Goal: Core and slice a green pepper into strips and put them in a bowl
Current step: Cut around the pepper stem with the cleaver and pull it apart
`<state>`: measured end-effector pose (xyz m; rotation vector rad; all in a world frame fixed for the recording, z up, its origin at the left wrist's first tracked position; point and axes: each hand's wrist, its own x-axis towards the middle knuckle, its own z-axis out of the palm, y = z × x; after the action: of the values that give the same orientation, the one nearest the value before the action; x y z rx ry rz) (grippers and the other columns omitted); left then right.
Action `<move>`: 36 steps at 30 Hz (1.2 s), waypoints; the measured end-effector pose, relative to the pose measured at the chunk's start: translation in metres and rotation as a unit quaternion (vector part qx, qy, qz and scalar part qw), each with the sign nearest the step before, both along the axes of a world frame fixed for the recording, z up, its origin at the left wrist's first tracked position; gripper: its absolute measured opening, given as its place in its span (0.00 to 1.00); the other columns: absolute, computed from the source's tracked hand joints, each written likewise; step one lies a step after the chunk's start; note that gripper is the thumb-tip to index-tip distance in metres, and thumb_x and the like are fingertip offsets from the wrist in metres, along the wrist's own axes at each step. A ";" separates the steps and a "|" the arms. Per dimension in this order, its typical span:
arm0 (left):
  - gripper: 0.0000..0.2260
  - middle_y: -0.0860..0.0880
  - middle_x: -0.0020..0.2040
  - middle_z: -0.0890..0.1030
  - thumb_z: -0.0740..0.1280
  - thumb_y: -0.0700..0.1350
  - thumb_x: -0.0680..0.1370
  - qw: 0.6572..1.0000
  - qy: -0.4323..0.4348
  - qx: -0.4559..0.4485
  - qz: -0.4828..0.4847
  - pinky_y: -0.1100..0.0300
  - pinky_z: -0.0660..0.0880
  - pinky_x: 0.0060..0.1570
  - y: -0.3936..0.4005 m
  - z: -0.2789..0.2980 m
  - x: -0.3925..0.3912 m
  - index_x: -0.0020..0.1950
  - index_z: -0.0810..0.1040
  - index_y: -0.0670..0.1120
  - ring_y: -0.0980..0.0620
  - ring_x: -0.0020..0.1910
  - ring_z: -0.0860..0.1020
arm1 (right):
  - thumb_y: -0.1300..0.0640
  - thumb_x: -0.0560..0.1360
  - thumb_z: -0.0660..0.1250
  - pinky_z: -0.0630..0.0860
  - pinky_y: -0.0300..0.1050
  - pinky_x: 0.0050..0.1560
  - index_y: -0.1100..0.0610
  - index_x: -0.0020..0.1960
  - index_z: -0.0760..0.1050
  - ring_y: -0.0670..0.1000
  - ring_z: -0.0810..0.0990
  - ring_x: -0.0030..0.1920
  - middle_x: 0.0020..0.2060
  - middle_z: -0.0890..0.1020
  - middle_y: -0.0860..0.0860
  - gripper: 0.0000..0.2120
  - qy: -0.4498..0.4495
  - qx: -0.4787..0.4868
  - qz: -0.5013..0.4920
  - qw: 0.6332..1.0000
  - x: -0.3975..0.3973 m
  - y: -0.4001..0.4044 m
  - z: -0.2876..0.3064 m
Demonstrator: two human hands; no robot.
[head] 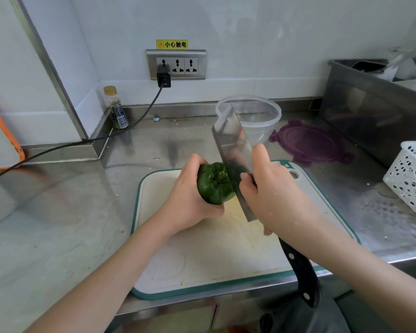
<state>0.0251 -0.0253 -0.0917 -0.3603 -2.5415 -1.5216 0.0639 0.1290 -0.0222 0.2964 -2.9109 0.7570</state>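
Steel counter [58,212], board [202,248]: left hand [190,200] gripping pepper [214,183]; right hand [271,198] clamped on cleaver [231,140] blade against it; bowl [250,116] behind.

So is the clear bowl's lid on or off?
Off. The purple lid lies flat on the counter beside the open bowl.

A commercial-style kitchen: stainless steel counter [58,212], white wall panels [250,32], steel tub [370,111], cutting board [202,248]
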 end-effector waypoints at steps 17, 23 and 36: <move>0.28 0.47 0.48 0.72 0.77 0.39 0.57 0.999 0.028 -0.020 0.002 0.64 0.67 0.39 0.003 -0.004 0.001 0.47 0.63 0.51 0.50 0.47 0.73 | 0.59 0.81 0.53 0.76 0.58 0.25 0.55 0.45 0.55 0.52 0.72 0.24 0.30 0.72 0.53 0.08 0.009 -0.021 -0.007 1.000 -0.004 -0.004 -0.003; 0.27 0.46 0.47 0.71 0.77 0.39 0.58 0.999 0.031 -0.021 -0.004 0.70 0.64 0.35 0.003 -0.004 0.000 0.46 0.62 0.50 0.50 0.46 0.71 | 0.58 0.81 0.52 0.71 0.48 0.21 0.55 0.44 0.54 0.53 0.72 0.21 0.31 0.72 0.54 0.09 0.007 0.000 0.005 1.000 -0.014 -0.004 0.002; 0.27 0.48 0.46 0.70 0.77 0.39 0.58 0.998 0.052 -0.034 0.030 0.70 0.64 0.36 0.007 -0.005 0.002 0.47 0.63 0.46 0.51 0.45 0.69 | 0.58 0.81 0.53 0.70 0.46 0.14 0.55 0.43 0.55 0.49 0.69 0.15 0.31 0.72 0.55 0.09 0.008 -0.003 0.035 0.999 -0.019 -0.001 0.006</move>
<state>0.0266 -0.0184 -0.0965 -0.3576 -2.5046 -1.3605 0.0451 0.1276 -0.0160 0.4046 -2.8958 0.7698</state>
